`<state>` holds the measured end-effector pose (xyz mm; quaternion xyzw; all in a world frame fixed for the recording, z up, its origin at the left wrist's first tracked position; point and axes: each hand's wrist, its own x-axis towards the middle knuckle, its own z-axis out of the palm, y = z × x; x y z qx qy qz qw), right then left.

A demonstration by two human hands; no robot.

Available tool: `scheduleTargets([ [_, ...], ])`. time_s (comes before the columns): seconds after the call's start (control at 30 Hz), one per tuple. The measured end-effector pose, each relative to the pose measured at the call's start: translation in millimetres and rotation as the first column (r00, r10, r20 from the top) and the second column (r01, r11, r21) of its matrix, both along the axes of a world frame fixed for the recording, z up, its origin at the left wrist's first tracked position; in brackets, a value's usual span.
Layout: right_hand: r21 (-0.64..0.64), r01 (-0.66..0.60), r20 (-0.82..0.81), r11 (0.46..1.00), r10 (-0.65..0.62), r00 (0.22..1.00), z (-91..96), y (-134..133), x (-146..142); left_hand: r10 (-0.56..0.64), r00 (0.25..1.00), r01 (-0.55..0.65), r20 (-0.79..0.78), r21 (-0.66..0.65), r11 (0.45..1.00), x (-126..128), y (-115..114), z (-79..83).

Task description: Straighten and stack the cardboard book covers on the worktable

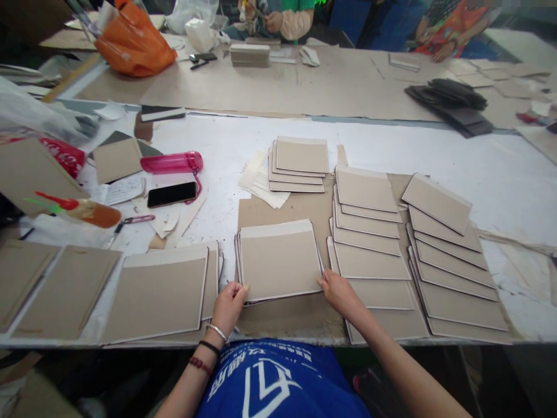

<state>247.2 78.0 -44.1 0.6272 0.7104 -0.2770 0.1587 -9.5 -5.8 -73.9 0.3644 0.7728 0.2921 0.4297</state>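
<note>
In front of me lies a small stack of beige cardboard panels (278, 261) with dark edges and a paler strip along the far side. My left hand (232, 299) pinches its near left corner, thumb on top. At the near right corner, the fingers of my right hand (337, 290) close on the stack's edge. To the left sits a pile of larger beige panels (159, 296). On the right are two fanned rows, one of overlapping panels (369, 261) and another of similar panels (456, 290). Beyond my stack is a smaller pile of panels (301, 155).
A pink bottle (172, 162), a black phone (172, 194) and a glue bottle (96, 213) with a red nozzle lie left. Paper strips (265, 180) are scattered nearby. An orange bag (133, 43) and dark sheets (452, 104) rest across the table, where two people work.
</note>
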Motion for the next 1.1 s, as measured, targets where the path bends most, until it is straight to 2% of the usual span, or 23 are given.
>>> scheduleTargets([
  [0.5, 0.002, -0.011, -0.006, 1.000, 0.011, 1.000, -2.1, 1, 0, 0.020, 0.998, -0.021, -0.053, -0.014, 1.000, 2, 1, 2.4],
  [0.73, 0.001, 0.028, -0.028, 1.000, -0.028, 0.999, 2.7, -2, -1, -0.045, 0.974, 0.037, -0.220, -0.042, 0.998, 6, -1, 14.0],
  [0.83, 0.007, 0.037, -0.045, 0.999, -0.037, 0.998, 3.1, -3, -1, -0.070, 0.960, 0.065, -0.270, -0.026, 0.998, 7, -3, 14.0],
  [0.93, 0.014, 0.044, -0.065, 0.999, -0.043, 0.997, 3.4, -3, 0, -0.090, 0.947, 0.099, -0.309, 0.015, 0.995, 7, -6, 7.1],
  [1.0, 0.016, 0.047, -0.073, 0.999, -0.046, 0.996, 3.4, -3, 0, -0.095, 0.924, 0.143, -0.371, 0.104, 0.984, 7, -8, 0.5],
  [1.1, 0.012, 0.050, -0.065, 0.999, -0.049, 0.997, 2.8, -3, 0, -0.120, 0.828, 0.281, -0.548, 0.220, 0.934, 6, -9, -6.8],
])
